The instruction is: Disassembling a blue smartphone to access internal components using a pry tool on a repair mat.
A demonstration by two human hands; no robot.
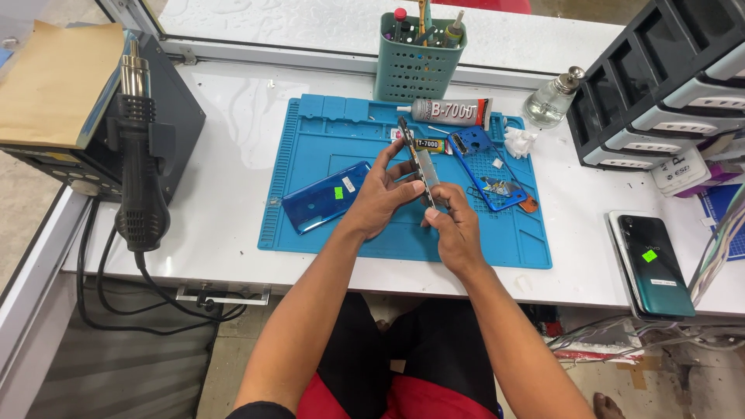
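Observation:
Both my hands hold a thin phone frame (419, 159) edge-on above the blue work mat (310, 132). My left hand (384, 194) grips its side with fingers spread along the upper part. At the frame's lower end, my right hand (452, 225) pinches it. A blue phone back cover (324, 198) with a small green sticker lies on the mat to the left of my hands. To their right lies a blue phone housing (483, 167) with an orange pick at its lower end.
A hot-air gun (140, 155) hangs on a black station at the left. A green tool holder (419, 58), a glue tube (450, 112) and a glass bottle (552, 99) stand behind the mat. Black drawer cabinet (660, 77) and a dark green phone (656, 264) are at right.

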